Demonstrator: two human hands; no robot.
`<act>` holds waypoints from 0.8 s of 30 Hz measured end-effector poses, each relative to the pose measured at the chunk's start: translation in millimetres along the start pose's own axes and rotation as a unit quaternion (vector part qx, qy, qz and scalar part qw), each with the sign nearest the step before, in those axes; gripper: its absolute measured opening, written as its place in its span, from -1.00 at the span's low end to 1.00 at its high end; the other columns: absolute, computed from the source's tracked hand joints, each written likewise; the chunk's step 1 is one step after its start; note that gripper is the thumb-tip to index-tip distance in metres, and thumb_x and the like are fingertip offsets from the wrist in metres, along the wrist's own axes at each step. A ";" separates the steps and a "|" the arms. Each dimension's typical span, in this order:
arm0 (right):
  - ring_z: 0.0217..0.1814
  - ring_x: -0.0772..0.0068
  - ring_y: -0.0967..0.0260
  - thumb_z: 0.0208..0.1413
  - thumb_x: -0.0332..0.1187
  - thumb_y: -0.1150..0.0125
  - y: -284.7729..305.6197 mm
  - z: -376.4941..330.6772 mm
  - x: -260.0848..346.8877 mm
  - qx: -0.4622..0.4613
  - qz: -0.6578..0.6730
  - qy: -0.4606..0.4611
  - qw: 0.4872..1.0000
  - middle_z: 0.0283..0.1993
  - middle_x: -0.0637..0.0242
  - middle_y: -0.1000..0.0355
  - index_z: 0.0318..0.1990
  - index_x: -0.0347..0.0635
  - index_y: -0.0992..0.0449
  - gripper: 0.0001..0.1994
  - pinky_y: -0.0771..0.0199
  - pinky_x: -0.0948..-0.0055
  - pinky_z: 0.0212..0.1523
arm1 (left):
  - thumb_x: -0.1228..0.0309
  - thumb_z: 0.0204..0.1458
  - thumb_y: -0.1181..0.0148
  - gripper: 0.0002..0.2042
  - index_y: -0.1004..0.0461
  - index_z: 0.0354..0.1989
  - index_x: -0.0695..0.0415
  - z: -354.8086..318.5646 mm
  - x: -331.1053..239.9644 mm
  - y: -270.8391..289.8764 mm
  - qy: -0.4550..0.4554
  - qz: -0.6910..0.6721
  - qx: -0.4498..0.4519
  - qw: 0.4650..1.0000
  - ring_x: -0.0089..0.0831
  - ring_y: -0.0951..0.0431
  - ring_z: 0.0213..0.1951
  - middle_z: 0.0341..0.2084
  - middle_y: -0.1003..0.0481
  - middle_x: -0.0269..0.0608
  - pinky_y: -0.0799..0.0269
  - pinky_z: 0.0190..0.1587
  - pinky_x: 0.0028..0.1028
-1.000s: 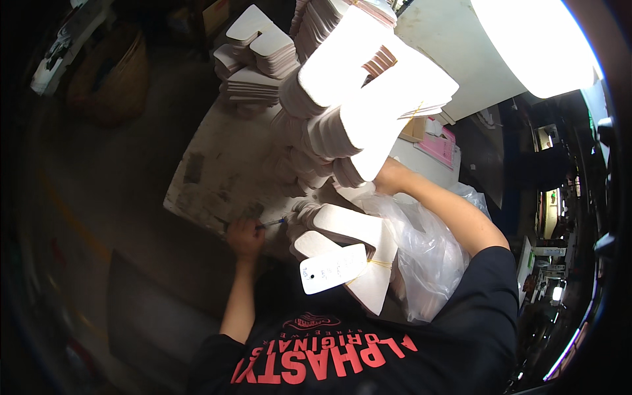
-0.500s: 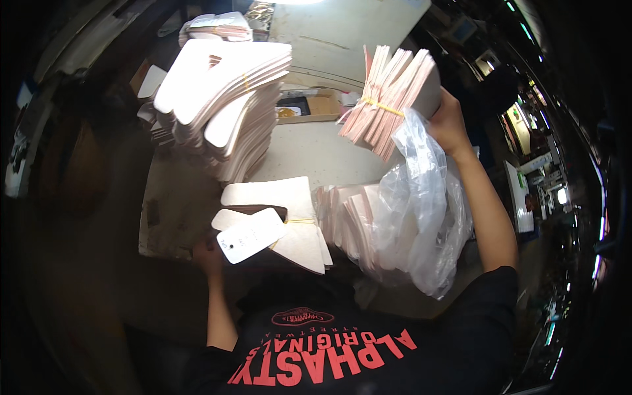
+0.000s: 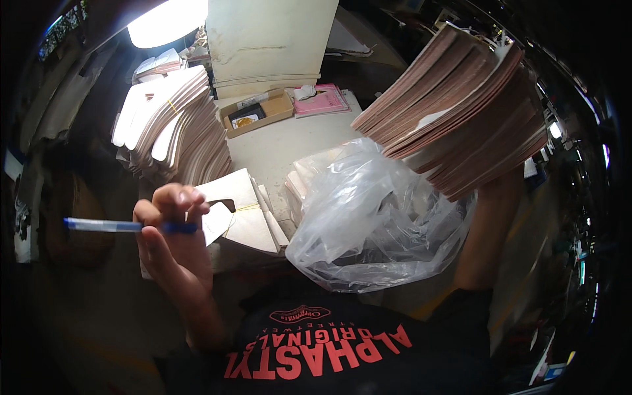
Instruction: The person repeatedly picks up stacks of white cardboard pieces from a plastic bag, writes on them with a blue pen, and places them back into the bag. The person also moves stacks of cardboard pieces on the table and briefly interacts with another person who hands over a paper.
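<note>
My left hand (image 3: 176, 234) is raised at the table's front left, its fingers closed round a blue pen (image 3: 102, 225) whose clear end points left. Up at the right, my right hand (image 3: 501, 191) holds a thick bundle of cut pieces (image 3: 454, 112), pale with pinkish edges. The bundle hides most of that hand's fingers. Below the bundle, a clear plastic bag (image 3: 375, 230) lies crumpled, with more pale pieces partly behind it. Beside my left hand lies a smaller banded bundle (image 3: 253, 214) with a white tag (image 3: 216, 222), partly covered by my fingers.
A tall stack of white cut pieces (image 3: 174, 125) stands at the table's left. Farther back are an open cardboard box (image 3: 276, 107) with a dark item in it and a pink packet (image 3: 322, 100). A bright lamp (image 3: 168, 23) shines at the far left.
My left hand has come up from beside the tagged bundle and now shows a pen. My right hand has brought its bundle closer and farther right. The view has shifted too.
</note>
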State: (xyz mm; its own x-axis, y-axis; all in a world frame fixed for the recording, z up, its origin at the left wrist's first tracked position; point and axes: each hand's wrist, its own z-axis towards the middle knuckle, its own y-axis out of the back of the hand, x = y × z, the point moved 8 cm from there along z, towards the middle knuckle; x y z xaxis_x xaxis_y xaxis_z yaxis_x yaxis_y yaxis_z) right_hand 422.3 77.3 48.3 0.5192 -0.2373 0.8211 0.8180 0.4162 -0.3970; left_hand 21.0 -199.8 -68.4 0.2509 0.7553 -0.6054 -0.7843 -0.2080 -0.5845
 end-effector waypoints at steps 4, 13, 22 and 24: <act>-0.18 0.43 -0.53 0.28 -0.38 -0.13 -46.1 -24.9 -4.3 0.034 -0.049 0.023 0.998 -0.07 0.21 -0.56 0.13 -0.40 -0.47 -0.66 -0.54 0.41 -0.24 | -0.23 0.29 -0.11 -0.46 -0.23 0.08 -0.02 32.3 6.5 -106.2 -0.041 -0.004 0.142 0.989 0.20 -0.16 0.52 0.40 -0.27 0.33 -0.22 0.44 -0.11; -0.24 0.60 -0.51 0.16 -0.47 -0.22 -115.4 -93.4 -60.7 -0.051 -0.141 0.008 0.989 -0.14 0.20 -0.58 0.05 -0.44 -0.49 -0.68 -0.47 0.55 -0.30 | -0.19 -0.37 -0.74 0.24 0.08 0.25 0.24 6.3 81.4 -156.8 -0.113 0.214 0.134 0.961 0.13 -0.09 0.47 0.33 -0.05 0.21 -0.11 0.46 0.05; 0.45 0.27 -0.20 0.16 -0.49 -0.40 -117.3 -135.9 -91.8 0.120 -0.095 -0.046 0.987 0.39 0.07 -0.27 0.47 -0.33 -0.09 -0.22 -0.22 0.21 0.41 | -0.05 -0.06 -0.48 0.04 0.15 0.33 0.26 -7.6 91.3 -96.4 -0.047 0.235 0.129 0.962 -0.12 -0.25 0.22 0.15 -0.18 0.10 -0.11 0.35 -0.02; 0.55 0.18 -0.10 0.13 -0.42 -0.45 -115.1 -135.5 -75.8 0.126 -0.166 -0.040 0.977 0.48 -0.01 -0.18 0.53 -0.33 0.00 -0.11 -0.12 0.17 0.48 | -0.04 -0.07 -0.50 -0.03 0.12 0.23 0.18 -4.9 87.8 -88.9 -0.051 0.177 0.109 0.977 -0.19 -0.25 0.19 0.08 -0.18 0.04 -0.16 0.31 -0.06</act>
State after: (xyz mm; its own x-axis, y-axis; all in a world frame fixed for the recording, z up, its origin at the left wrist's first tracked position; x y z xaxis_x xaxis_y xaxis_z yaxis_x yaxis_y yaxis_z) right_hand 322.4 -71.6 -23.8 0.2067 -0.3302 0.9210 0.8453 0.5343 0.0019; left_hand 115.5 -118.1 -72.3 -0.1077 0.7208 -0.6847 -0.9167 -0.3386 -0.2123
